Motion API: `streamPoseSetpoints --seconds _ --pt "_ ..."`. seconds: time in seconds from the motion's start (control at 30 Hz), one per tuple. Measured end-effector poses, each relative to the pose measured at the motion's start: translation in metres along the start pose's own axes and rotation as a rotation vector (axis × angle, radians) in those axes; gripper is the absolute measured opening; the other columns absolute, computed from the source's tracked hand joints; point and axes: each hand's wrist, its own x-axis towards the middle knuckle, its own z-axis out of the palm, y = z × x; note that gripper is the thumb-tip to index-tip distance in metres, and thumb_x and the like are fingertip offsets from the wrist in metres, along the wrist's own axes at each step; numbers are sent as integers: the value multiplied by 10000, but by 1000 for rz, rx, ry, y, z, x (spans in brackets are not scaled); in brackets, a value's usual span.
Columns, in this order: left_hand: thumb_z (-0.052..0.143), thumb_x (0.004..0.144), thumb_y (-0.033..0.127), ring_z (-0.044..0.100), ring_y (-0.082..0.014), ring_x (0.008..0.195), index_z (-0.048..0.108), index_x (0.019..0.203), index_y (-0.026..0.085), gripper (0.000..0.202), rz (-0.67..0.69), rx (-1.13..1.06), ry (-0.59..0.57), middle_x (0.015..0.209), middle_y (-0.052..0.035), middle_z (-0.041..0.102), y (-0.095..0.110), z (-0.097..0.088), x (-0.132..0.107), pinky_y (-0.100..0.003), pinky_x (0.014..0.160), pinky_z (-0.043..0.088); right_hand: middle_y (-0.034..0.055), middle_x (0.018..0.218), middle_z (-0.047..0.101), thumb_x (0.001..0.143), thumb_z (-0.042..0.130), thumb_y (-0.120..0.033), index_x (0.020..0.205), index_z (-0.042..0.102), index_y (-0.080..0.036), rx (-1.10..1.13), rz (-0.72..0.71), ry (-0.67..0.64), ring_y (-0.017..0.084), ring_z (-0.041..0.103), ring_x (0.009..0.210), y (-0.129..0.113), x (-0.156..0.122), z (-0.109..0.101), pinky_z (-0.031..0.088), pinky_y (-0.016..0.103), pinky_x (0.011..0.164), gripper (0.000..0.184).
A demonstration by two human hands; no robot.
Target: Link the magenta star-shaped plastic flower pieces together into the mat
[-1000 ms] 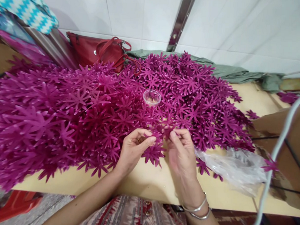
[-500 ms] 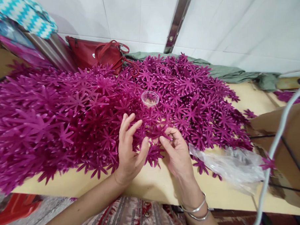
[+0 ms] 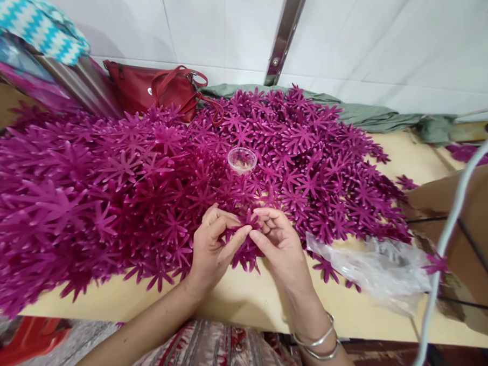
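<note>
Between my two hands is a magenta artificial flower piece (image 3: pixel 249 220) with narrow finger-like petals. My left hand (image 3: pixel 215 244) pinches its left side with thumb and fingers. From the right, my right hand (image 3: pixel 279 246) grips the same piece, its thumb tip close to the left thumb. Fingers cover much of the piece. A large heap of similar magenta flower pieces (image 3: pixel 138 200) spreads to both sides and beyond my hands. A small clear plastic tub (image 3: pixel 242 160) sits amid the heap, just past my hands, with a little pale stuff in it.
A red handbag (image 3: pixel 151 87) leans by the white wall behind the heap. To the right lie a crumpled clear plastic bag (image 3: pixel 377 270) and a cardboard box (image 3: pixel 460 230). A pale cable (image 3: pixel 447 240) hangs in front of the box. The yellowish tabletop (image 3: pixel 239 296) shows near me.
My left hand, open with fingers raised before, has closed onto the flower piece. The right hand has shifted slightly left with the piece still in its fingers.
</note>
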Motion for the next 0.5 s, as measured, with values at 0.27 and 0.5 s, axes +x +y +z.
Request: streamPoseSetpoints --seconds 0.27,0.5 --pt "737 917 210 694 -159 925 735 946 232 36 -69 -188 -26 962 -21 744 -5 0 -3 -287 855 530 -4 1014 679 910 745 -274 931 716 -273 -81 -29 -6 155 629 934 3 0 -5 491 273 842 36" --pt "752 906 222 702 -155 894 743 923 222 20 -165 -234 -17 938 -23 762 -5 2 -4 -280 840 538 -30 885 625 875 767 -220 1043 693 -294 -83 -6 50 136 559 811 3 0 -1 470 246 754 199"
